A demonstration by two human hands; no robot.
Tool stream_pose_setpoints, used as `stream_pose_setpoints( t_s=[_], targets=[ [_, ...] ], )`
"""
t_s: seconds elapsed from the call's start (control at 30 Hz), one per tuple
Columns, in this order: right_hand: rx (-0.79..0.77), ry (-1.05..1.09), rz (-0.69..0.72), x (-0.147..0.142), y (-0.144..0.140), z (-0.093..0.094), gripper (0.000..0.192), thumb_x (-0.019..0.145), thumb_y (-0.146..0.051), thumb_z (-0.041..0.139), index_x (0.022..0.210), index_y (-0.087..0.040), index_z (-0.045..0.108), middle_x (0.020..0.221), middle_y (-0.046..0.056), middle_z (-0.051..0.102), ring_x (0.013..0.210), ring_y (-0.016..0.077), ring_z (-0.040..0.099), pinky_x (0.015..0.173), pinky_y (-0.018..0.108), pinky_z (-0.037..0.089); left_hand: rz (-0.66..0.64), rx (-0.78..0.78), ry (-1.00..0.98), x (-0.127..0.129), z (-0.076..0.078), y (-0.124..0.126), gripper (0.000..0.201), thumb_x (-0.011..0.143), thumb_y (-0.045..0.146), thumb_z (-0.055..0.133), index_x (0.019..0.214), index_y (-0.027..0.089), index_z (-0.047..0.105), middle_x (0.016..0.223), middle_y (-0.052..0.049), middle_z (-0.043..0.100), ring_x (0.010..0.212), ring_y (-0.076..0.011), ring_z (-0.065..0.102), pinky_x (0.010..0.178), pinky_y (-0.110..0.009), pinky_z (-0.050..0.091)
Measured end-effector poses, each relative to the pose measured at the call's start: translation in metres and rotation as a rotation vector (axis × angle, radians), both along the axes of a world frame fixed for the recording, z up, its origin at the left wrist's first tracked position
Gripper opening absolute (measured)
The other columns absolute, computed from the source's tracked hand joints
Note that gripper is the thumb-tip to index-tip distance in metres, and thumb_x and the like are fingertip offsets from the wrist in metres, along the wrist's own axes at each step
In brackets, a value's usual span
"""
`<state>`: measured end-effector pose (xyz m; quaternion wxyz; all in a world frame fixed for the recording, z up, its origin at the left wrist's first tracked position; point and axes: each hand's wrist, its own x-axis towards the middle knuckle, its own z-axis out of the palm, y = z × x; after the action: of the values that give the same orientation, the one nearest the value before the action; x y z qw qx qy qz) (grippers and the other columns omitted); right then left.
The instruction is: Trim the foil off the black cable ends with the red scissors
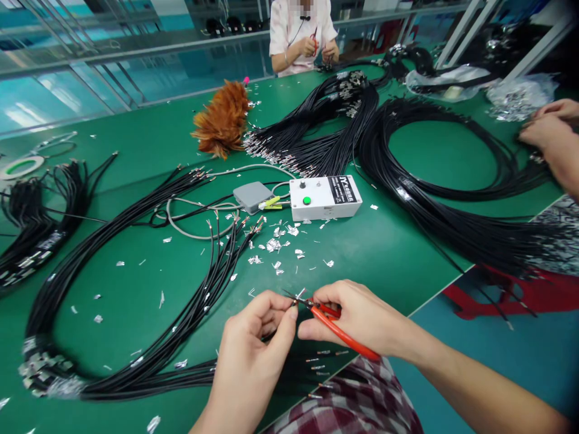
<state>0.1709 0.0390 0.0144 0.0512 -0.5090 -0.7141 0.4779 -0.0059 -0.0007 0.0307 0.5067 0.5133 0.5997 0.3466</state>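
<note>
My left hand [260,343] pinches the end of a black cable between thumb and forefinger, near the front edge of the table. In my right hand [357,316] are red-handled cutters [346,339], their dark jaws at the cable's stripped tip beside the left fingertips. Whether the jaws touch the wires is too small to tell. A looped bundle of black cables [149,367] lies to the left and runs under my left hand. Several stripped ends from it stick out below my hands. More of its ends fan out near the foil scraps [274,245].
A white box with a green button [325,198] stands mid-table beside a grey pad [254,196]. Black cable bundles [393,150] cover the right side. An orange feather duster [222,119] lies farther back. One co-worker [302,42] holds red-handled scissors; another's hands [549,123] work at right.
</note>
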Motion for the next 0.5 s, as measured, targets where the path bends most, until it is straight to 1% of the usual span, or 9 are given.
stream_pose_setpoints(
  t_s=[0.1,0.17,0.23,0.3,0.4,0.5],
  targets=[
    [0.025,-0.018,-0.001,0.000,0.000,-0.001,0.054,0.071,-0.064,0.061,0.061,-0.015,0.042,0.059,-0.002,0.030,0.057,0.0091,0.023,0.043,0.019,0.019,-0.020,0.017,0.018,-0.001,-0.003,-0.001,0.020,0.084,0.031,0.057,0.078,0.012,0.059,0.065,-0.001,0.057,0.056,-0.0067,0.050,0.049,-0.015,0.037],
    [0.022,-0.020,-0.001,0.001,-0.001,-0.004,0.053,0.072,-0.064,0.060,0.061,-0.015,0.042,0.059,-0.002,0.029,0.057,0.0092,0.022,0.042,0.019,0.018,0.017,0.017,-0.032,-0.003,-0.005,-0.003,0.022,0.086,0.034,0.056,0.081,0.012,0.058,0.060,0.001,0.052,0.053,-0.0058,0.045,0.047,-0.015,0.034],
    [0.015,-0.033,-0.006,0.005,-0.003,-0.009,0.053,0.073,-0.063,0.059,0.060,-0.014,0.041,0.059,-0.001,0.028,0.057,0.0093,0.021,0.042,0.020,0.017,0.077,-0.024,-0.123,-0.006,-0.005,-0.004,0.023,0.086,0.036,0.057,0.086,0.013,0.056,0.058,0.002,0.048,0.053,-0.0057,0.043,0.048,-0.014,0.033],
    [-0.018,-0.031,-0.010,0.008,-0.004,-0.011,0.054,0.074,-0.061,0.060,0.060,-0.014,0.038,0.060,-0.001,0.027,0.056,0.0092,0.021,0.042,0.020,0.017,0.103,-0.089,-0.213,-0.009,-0.003,-0.004,0.025,0.086,0.038,0.058,0.088,0.013,0.054,0.058,0.002,0.047,0.053,-0.0055,0.042,0.048,-0.014,0.032],
    [-0.073,0.029,-0.010,0.010,-0.004,-0.010,0.052,0.074,-0.059,0.060,0.063,-0.015,0.036,0.062,-0.001,0.027,0.057,0.0089,0.021,0.042,0.020,0.017,0.065,-0.187,-0.267,-0.011,0.000,-0.002,0.028,0.085,0.040,0.058,0.087,0.012,0.053,0.057,0.002,0.047,0.052,-0.0049,0.039,0.048,-0.014,0.030],
    [-0.088,0.078,0.002,0.005,-0.002,-0.004,0.050,0.073,-0.057,0.062,0.063,-0.015,0.038,0.062,-0.002,0.028,0.057,0.0086,0.022,0.043,0.019,0.018,0.043,-0.238,-0.268,-0.010,0.000,0.000,0.030,0.086,0.042,0.057,0.086,0.012,0.052,0.056,0.002,0.045,0.051,-0.0044,0.037,0.048,-0.013,0.029]
  ],
)
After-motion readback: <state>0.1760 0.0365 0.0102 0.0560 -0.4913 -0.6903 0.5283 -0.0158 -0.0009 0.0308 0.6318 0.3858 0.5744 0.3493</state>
